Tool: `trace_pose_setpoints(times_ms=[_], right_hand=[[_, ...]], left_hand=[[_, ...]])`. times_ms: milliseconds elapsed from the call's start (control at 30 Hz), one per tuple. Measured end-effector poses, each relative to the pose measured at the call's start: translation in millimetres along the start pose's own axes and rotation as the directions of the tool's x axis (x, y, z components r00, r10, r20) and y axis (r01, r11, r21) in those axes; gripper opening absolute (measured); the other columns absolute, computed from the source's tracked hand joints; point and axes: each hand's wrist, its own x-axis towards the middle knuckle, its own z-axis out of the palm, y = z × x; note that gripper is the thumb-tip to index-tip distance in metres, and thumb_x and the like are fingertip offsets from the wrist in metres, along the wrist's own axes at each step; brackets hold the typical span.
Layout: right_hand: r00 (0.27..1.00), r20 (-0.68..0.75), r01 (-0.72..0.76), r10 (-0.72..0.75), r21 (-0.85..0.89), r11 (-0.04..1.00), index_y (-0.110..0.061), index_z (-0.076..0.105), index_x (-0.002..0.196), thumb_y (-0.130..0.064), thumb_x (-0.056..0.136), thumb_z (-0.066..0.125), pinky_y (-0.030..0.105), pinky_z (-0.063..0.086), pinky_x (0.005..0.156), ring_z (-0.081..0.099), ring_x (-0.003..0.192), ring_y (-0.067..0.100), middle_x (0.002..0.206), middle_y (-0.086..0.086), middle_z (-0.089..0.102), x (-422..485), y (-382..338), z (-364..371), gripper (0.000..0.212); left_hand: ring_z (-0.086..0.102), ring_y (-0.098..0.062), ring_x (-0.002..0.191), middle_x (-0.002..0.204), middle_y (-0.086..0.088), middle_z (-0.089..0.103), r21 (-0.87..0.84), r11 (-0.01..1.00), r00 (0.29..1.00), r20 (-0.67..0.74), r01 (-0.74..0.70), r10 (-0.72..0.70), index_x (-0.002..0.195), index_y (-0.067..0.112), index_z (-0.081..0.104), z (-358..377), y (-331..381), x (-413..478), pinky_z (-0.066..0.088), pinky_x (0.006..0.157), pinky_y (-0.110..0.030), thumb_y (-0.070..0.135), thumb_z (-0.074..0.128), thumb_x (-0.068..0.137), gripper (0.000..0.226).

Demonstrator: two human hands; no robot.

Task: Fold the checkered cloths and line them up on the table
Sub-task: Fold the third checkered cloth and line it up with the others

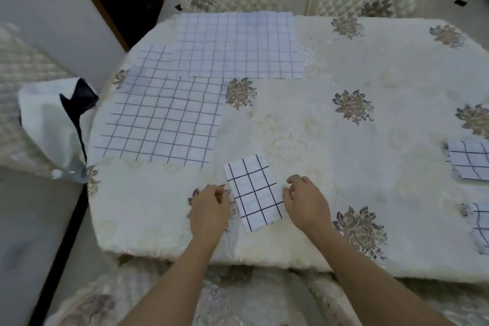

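A small folded checkered cloth, a thin white rectangle gridded in dark lines, is lying tilted near the front edge of a table draped in cream, nubbly floral fabric. The left hand and right hand are flanking it, fingers curled at its long edges, gripping nothing firmly. Two unfolded cloths are lying flat behind.

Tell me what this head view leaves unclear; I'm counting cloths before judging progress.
- Two folded blue-checked cloths: cut by the right edge.
- Far unfolded checked cloth overlaps the nearer one.
- Either hand's grip on the small folded cloth: fingers curled.
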Motion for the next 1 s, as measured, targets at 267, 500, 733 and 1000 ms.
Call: trace_pose_setpoints(times_ms=[267,500,733,1000], right_hand=[[0.990,0.080,-0.127,0.116,0.145,0.981,-0.020,0.059,0.095,-0.042,0.094,0.060,0.031,0.045,0.066,0.058,0.079,0.018,0.086,-0.006,0.061,33.2,-16.1,7.6,0.022],[0.963,0.168,-0.245,0.210,0.229,0.942,-0.005,0.067,0.093,-0.029,0.092,0.064,0.035,0.052,0.067,0.064,0.077,0.025,0.087,0.010,0.071,41.4,-24.0,3.1,0.024],[0.949,0.281,-0.242,0.142,0.365,0.899,-0.005,0.063,0.086,-0.021,0.088,0.061,0.035,0.051,0.071,0.059,0.074,0.022,0.080,0.008,0.067,40.4,-19.1,-1.1,0.017],[0.890,0.443,-0.413,0.105,0.689,0.595,-0.013,0.071,0.098,-0.010,0.090,0.067,0.037,0.060,0.080,0.072,0.087,0.018,0.097,0.004,0.076,34.6,-18.3,4.1,0.010]], left_hand=[[0.059,-0.019,0.081,0.084,0.003,0.065,-0.101,0.968,0.937,-0.247,0.228,-0.246,0.091,0.018,0.063,43.3,33.8,-24.3,0.044,0.070,-0.031,0.023,0.068,0.088,0.007],[0.059,-0.024,0.089,0.087,0.003,0.066,-0.143,0.955,0.908,-0.301,0.259,-0.292,0.093,0.018,0.064,59.7,37.6,-28.3,0.051,0.079,-0.042,0.026,0.068,0.089,0.010],[0.054,-0.025,0.099,0.100,-0.004,0.063,-0.139,0.944,0.918,-0.228,0.300,-0.326,0.094,0.018,0.055,59.8,36.4,-24.2,0.047,0.088,-0.043,0.032,0.071,0.089,0.022],[0.062,-0.019,0.088,0.083,0.007,0.061,-0.238,0.898,0.913,-0.091,0.369,-0.399,0.092,0.017,0.062,42.9,33.4,-15.8,0.049,0.078,-0.035,0.034,0.070,0.090,0.019]])
